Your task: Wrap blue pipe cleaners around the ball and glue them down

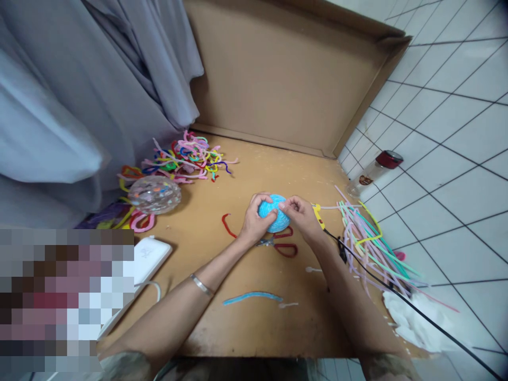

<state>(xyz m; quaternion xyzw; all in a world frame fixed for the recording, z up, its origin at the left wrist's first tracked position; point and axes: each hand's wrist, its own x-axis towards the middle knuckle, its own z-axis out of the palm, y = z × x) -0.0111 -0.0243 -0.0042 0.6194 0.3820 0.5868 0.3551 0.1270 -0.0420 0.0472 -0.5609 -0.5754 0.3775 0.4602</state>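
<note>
A light blue coiled disc (273, 216), which looks wound from fuzzy pipe cleaner, is held above the table between both hands. My left hand (254, 218) is closed around its left side, thumb across the front face. My right hand (298, 212) pinches at its right edge with thumb and fingertips; any small piece between them is hidden. Just below the disc lie scissors with red handles (286, 250), their blades partly covered by my left hand and the disc. A red pipe cleaner (227, 226) lies to the left. Nearer me rests a loose blue pipe cleaner (254, 297).
A yellow glue gun (318, 216) with a black cord (381, 283) lies right of my hands. Pastel pipe cleaners (367, 241), a bottle (369, 174) and white tissue (420, 323) are at right. Tangled pipe cleaners (194, 156), a clear bowl (154, 194) and a white device (148, 259) are left.
</note>
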